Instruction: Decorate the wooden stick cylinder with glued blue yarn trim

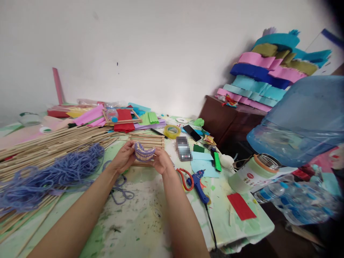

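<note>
Between my two hands is a small curved piece woven of purple yarn and pale sticks. My left hand pinches its left end, and my right hand grips its right end. Behind and partly below it lies a frame of thin wooden sticks on the table. A loose tangle of purple yarn rests on a pile of long sticks to the left. Yarn loops trail on the table near my left wrist.
Right of my hands lie red-handled scissors, a blue glue gun with its cord, a phone and yellow tape. A green flask stands near the table's right edge. Colored paper lies at the back.
</note>
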A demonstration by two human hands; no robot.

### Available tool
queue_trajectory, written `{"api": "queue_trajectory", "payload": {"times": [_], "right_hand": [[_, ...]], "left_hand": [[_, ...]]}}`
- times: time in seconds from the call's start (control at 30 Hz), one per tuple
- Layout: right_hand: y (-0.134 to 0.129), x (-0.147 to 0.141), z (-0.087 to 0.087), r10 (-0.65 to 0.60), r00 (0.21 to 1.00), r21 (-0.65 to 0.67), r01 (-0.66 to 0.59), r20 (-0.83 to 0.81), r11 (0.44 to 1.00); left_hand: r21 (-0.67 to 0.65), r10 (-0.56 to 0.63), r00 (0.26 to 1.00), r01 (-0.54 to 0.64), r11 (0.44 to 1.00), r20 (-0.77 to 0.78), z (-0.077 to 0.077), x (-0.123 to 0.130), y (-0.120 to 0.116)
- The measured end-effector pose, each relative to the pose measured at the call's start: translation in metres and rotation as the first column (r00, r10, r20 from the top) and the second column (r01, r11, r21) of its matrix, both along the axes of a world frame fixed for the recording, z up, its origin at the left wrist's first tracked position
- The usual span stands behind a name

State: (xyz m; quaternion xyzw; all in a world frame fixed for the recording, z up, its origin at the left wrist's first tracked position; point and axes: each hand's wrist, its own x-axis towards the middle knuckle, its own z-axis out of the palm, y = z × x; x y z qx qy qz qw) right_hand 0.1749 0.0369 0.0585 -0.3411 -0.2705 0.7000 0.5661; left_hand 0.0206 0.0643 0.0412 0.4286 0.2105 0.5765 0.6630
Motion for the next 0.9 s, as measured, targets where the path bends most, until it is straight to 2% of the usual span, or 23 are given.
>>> {"api": "queue_trajectory", "payload": {"times": [0.07,0.13,0.23,0.33,0.43,0.5,0.6,0.7,0.8,0.9], "right_hand": [[0.000,0.008,0.001,0.049,0.999,-0.025,-0.049,-0.015,0.998],[-0.002,0.016,0.003,0.090,0.996,-0.006,-0.090,-0.004,0.996],[-0.004,0.024,0.007,0.149,0.988,0.049,-0.151,0.033,0.987],[-0.006,0.027,0.007,0.159,0.987,0.033,-0.160,0.037,0.987],[-0.005,0.024,0.001,0.091,0.995,-0.001,-0.091,-0.050,0.996],[-0.005,0.022,-0.003,0.004,0.996,0.031,-0.001,-0.092,1.000],[-0.005,0.020,-0.008,-0.105,0.992,0.092,0.112,-0.069,0.989],[-0.005,0.021,-0.009,-0.142,0.989,0.101,0.145,-0.042,0.984],[-0.006,0.022,-0.010,-0.134,0.988,0.110,0.142,-0.074,0.984],[-0.007,0.022,-0.013,-0.108,0.984,0.096,0.122,-0.140,0.988]], "left_hand": [[0.066,-0.042,0.996,0.048,0.997,-0.081,0.003,-0.005,-0.001],[0.121,-0.079,0.970,0.109,0.987,-0.229,0.007,-0.010,-0.004],[0.184,-0.115,0.875,0.224,0.957,-0.470,0.018,-0.018,-0.010],[0.227,-0.138,0.792,0.331,0.916,-0.595,0.029,-0.018,-0.019],[0.298,-0.088,0.743,0.369,0.880,-0.663,0.035,-0.007,-0.027],[0.333,-0.050,0.720,0.380,0.863,-0.692,0.035,0.003,-0.032],[0.341,-0.051,0.717,0.392,0.854,-0.695,0.033,0.018,-0.039],[0.357,-0.035,0.718,0.387,0.850,-0.695,0.033,0.025,-0.045],[0.372,0.008,0.723,0.346,0.861,-0.691,0.031,0.024,-0.046],[0.310,0.009,0.765,0.250,0.917,-0.644,0.024,0.020,-0.046]]}}
